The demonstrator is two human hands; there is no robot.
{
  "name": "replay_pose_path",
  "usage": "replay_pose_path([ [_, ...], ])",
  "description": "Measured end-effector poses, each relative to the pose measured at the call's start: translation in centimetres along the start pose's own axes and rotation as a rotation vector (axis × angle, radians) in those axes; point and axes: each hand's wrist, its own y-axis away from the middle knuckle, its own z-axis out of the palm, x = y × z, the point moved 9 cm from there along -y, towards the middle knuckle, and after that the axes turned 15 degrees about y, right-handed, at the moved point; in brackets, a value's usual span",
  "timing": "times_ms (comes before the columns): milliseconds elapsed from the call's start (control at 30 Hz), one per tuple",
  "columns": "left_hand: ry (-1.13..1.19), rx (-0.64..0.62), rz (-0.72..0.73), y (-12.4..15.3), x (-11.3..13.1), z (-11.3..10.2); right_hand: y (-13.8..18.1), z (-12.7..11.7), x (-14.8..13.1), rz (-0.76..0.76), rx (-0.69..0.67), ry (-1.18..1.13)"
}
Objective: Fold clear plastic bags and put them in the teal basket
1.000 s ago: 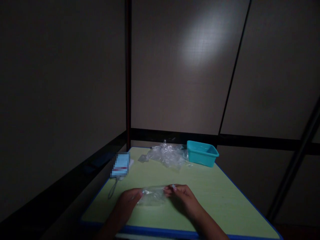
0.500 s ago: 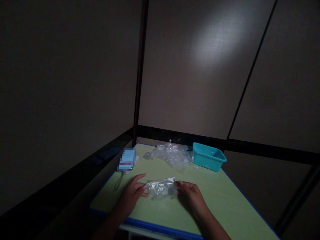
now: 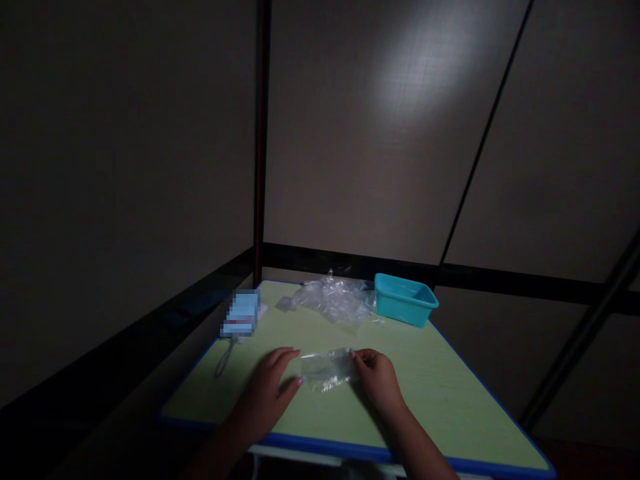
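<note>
A small clear plastic bag (image 3: 326,368) lies nearly flat over the near middle of the table, with light glinting along its lower edge. My right hand (image 3: 376,375) pinches the bag's upper right corner between thumb and fingers. At the bag's left edge, my left hand (image 3: 274,385) has thumb and fingers spread apart, fingertips close to the plastic. Whether those fingertips touch it is hard to make out. Beyond both hands sits a loose heap of crumpled clear plastic bags (image 3: 333,300).
A turquoise plastic basket (image 3: 404,308) stands at the table's back right, beside the heap. On the left edge lies a blurred-out phone-like item (image 3: 241,313) with a cord loop (image 3: 224,360). The pale green table (image 3: 430,400) has a blue rim; walls enclose its left and back.
The left hand's thumb and fingers have parted from their hold on the bag's left side. The bag now looks flatter and smoother. The whole view has shifted slightly.
</note>
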Motion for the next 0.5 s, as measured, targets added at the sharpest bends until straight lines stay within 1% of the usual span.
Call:
replay_pose_path([
  [100,-0.062,-0.127,0.0,-1.3,0.2,1.9,0.6,-1.2,-1.6,-0.104,0.081,0.162],
  [167,-0.12,-0.27,0.001,-2.2,-0.2,3.5,1.1,-1.7,-2.7,-0.193,0.108,0.229],
  [233,-0.182,-0.427,0.001,-2.8,-0.8,4.8,1.3,-1.7,-3.7,-0.287,0.088,0.28],
  [300,-0.23,-0.535,0.002,-3.2,-1.6,5.6,1.1,-1.3,-4.5,-0.387,0.017,0.312],
  [333,-0.247,-0.562,0.005,-3.4,-2.0,5.9,0.8,-1.1,-4.7,-0.427,-0.023,0.322],
  [400,-0.269,-0.571,0.015,-3.8,-2.7,6.1,-0.5,-0.8,-4.9,-0.468,-0.08,0.343],
  [500,-0.285,-0.509,0.035,-4.2,-3.5,5.9,-3.5,0.0,-4.8,-0.453,-0.132,0.336],
])
